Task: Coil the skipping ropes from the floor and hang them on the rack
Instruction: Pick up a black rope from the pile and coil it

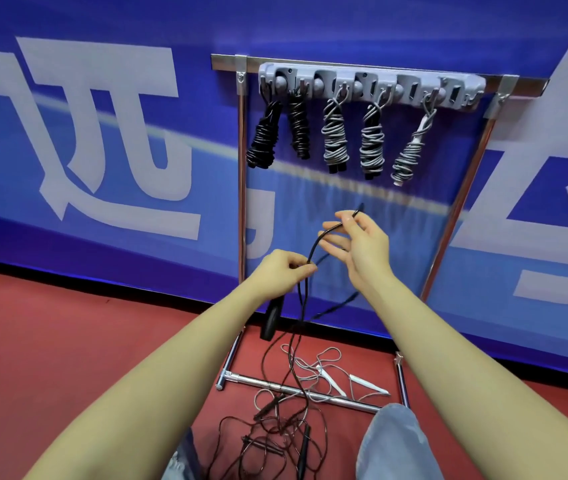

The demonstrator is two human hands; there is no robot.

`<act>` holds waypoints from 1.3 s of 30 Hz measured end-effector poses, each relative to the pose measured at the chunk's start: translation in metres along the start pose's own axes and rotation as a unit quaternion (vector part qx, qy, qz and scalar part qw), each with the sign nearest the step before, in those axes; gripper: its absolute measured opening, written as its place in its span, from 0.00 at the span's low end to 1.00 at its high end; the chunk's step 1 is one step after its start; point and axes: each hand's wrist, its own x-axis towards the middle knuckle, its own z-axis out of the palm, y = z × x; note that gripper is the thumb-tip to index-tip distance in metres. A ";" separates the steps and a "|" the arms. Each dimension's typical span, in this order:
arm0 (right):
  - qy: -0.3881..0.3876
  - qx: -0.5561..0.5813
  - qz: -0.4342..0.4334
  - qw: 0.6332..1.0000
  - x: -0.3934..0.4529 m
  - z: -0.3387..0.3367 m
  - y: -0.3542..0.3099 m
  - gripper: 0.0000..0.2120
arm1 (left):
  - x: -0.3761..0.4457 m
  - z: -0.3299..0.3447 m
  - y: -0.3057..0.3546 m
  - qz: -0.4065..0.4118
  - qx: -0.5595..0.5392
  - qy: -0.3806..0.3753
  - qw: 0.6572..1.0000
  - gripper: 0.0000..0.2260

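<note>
**A limp black cord, best taken near its handle**

The black skipping rope (305,306) looks light and floppy: it sags under its own weight and will kink or tangle rather than hold a shape, so each loop probably needs pinning as it is laid. The cord looks smooth and thin, likely to slide through loose fingers. The stiff black handle (271,318) hangs just below the left hand's grip and is the only rigid part. Judged from here, the sound place to hold is the cord close above that handle, gathering turns there while the other hand feeds slack.

The left hand (284,271) has its grip closed in a pinch on the cord, thumb and fingers curled over it. The right hand (362,242), up and to the right of that grip, pinches the cord between thumb and forefinger while the other fingers spread loosely. The cord arcs between the two grips. From the left grip it trails down to the red floor (67,341), into a tangle of dark and pale ropes (296,407) lying across the rack's foot bar.

Above both grips the rack (372,84) carries five wound bundles (336,140), two black and three grey, each wrapped tight round its handles and hung from a hook.
</note>
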 end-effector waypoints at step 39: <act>-0.010 0.186 0.075 0.980 -0.004 -0.013 0.000 0.10 | -0.017 0.018 -0.003 0.016 -0.023 0.035 0.999 0.05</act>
